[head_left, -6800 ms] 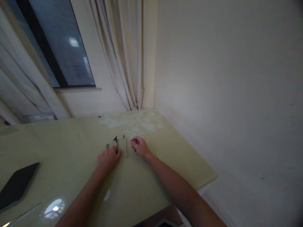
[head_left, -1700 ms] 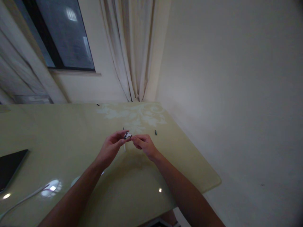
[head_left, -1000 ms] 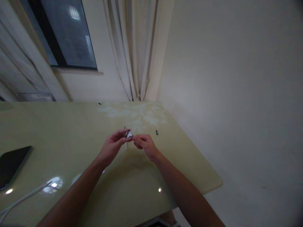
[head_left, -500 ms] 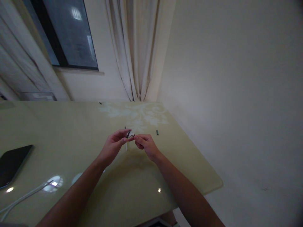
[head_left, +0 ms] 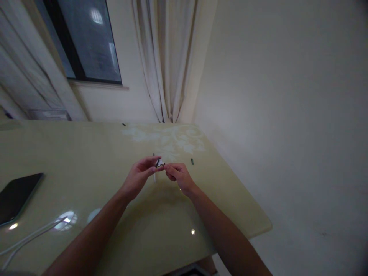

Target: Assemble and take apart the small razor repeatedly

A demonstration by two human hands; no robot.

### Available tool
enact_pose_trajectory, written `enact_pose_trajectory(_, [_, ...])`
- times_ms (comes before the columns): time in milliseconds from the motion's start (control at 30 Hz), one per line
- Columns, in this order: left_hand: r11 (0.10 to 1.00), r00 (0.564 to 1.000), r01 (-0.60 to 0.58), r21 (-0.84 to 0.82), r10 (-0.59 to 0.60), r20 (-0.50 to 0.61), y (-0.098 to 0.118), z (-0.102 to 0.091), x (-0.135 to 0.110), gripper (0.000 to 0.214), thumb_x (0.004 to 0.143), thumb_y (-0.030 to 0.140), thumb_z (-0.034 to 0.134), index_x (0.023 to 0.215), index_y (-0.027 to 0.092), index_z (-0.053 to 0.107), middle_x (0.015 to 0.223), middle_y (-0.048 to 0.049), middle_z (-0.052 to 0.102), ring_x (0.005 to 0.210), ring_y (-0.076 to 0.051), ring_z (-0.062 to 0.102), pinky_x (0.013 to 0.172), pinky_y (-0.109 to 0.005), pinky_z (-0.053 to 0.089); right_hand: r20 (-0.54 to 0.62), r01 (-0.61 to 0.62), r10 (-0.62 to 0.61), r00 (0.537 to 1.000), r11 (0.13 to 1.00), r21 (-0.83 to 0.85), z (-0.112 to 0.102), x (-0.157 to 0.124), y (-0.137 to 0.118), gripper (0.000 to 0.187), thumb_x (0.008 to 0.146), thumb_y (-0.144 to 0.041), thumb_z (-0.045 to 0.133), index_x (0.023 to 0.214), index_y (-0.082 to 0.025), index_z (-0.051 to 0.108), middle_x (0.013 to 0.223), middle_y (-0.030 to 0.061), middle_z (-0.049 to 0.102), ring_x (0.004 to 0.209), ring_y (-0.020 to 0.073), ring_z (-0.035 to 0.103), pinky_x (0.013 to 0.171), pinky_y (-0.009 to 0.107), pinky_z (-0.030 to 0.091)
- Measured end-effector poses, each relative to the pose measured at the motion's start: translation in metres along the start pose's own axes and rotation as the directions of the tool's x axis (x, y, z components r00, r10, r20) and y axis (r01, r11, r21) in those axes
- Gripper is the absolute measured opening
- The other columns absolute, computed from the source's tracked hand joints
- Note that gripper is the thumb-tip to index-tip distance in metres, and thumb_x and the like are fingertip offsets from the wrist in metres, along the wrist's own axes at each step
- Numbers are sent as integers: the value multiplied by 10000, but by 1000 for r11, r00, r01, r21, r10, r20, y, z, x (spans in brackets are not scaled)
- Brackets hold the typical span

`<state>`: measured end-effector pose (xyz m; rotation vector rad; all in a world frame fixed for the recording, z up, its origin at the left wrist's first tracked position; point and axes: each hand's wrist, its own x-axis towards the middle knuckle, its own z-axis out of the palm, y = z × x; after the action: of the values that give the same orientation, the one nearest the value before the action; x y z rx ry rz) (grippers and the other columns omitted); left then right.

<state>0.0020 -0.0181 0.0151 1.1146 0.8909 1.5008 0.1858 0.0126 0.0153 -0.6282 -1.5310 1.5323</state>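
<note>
Between my two hands is a small white and black piece [head_left: 160, 163], too small for me to tell its kind. My left hand [head_left: 141, 171] pinches it from the left with thumb and fingers. The fingertips of my right hand [head_left: 177, 173] are closed at its right end; the fingers hide what they grip there. Both hands are over the table. A thin white stick-like thing [head_left: 155, 177] shows just behind and below my left fingertips, partly covered. To the right of my right hand lies a small dark rectangular piece [head_left: 192, 161].
The glossy pale table [head_left: 230, 207] has its right edge close to the wall. A dark tablet [head_left: 18, 197] lies at the left, with a white cable [head_left: 34, 237] in front. Another small dark piece [head_left: 124, 124] rests near the far edge, before the curtain [head_left: 166, 69].
The view has shifted slightly. The small piece has turned a little between my fingers, showing more of its white face. Both hands keep their grip.
</note>
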Motion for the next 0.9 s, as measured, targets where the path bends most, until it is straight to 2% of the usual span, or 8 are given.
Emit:
enact_pose_trajectory(233, [999, 1000, 1, 41, 0, -17, 2, 0, -1, 445, 671, 382, 933, 1064, 215, 806, 1011, -71, 810, 924, -241, 762, 923, -401, 602, 29, 1, -1, 1000, 1000, 15, -1, 0, -2, 383, 921, -517, 691, 919, -161, 832, 584, -53, 342, 549, 93, 268, 534, 284, 176])
enact_pose_trajectory(467, [992, 999, 7, 126, 0, -53, 6, -2, -1, 383, 611, 335, 951, 956, 217, 834, 917, -40, 784, 857, -183, 720, 863, -332, 593, 74, -63, 65, 995, 997, -40, -8, 1, -4, 461, 900, -580, 683, 927, -139, 814, 579, -61, 324, 536, 90, 260, 526, 282, 167])
enact_pose_trajectory(600, [983, 999, 28, 184, -19, -51, 9, -1, -1, 378, 582, 328, 949, 921, 203, 836, 858, -34, 764, 812, -180, 704, 821, -326, 589, 101, -86, 94, 990, 993, -78, -12, 1, -3, 483, 883, -608, 687, 817, -135, 765, 569, -70, 313, 524, 86, 243, 518, 278, 167])
enact_pose_trajectory(700, [978, 997, 51, 200, -38, -72, 9, 0, -1, 397, 557, 345, 956, 904, 197, 831, 835, -36, 766, 810, -194, 709, 812, -338, 593, 115, -78, 92, 989, 990, -118, -14, 2, -2, 501, 887, -624, 675, 743, -145, 716, 571, -68, 316, 521, 85, 250, 517, 275, 178])
enact_pose_trajectory(900, [976, 991, 99, 192, -78, -111, 9, 2, -2, 439, 532, 385, 975, 896, 195, 819, 861, -46, 795, 818, -198, 729, 851, -351, 596, 81, 22, -1, 997, 967, -253, -16, 4, -1, 507, 899, -628, 660, 756, -148, 738, 585, -52, 352, 552, 95, 291, 538, 270, 206])
